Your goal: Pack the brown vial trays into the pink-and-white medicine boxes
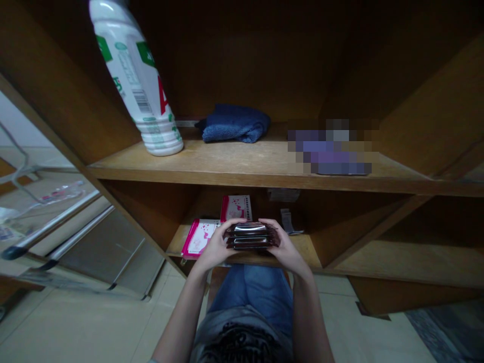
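Between both hands I hold a small stack of dark, glossy brown packets (pixel 252 236), their shiny edges turned toward me. My left hand (pixel 219 244) grips the stack's left end, and my right hand (pixel 283 247) grips its right end. What is printed on the packets cannot be read. Just beyond my left hand lie a pink and white box (pixel 199 237) and a second pink and white box (pixel 236 206) on the lower shelf. A small white packet (pixel 286 221) lies past my right hand.
On the upper shelf (pixel 242 160) a white bottle (pixel 141 85) stands at left, a folded blue cloth (pixel 236 123) lies in the middle and a blurred-out item (pixel 330 151) at right. Metal rails (pixel 68 222) stand at the left. The shelf edge juts out above my hands.
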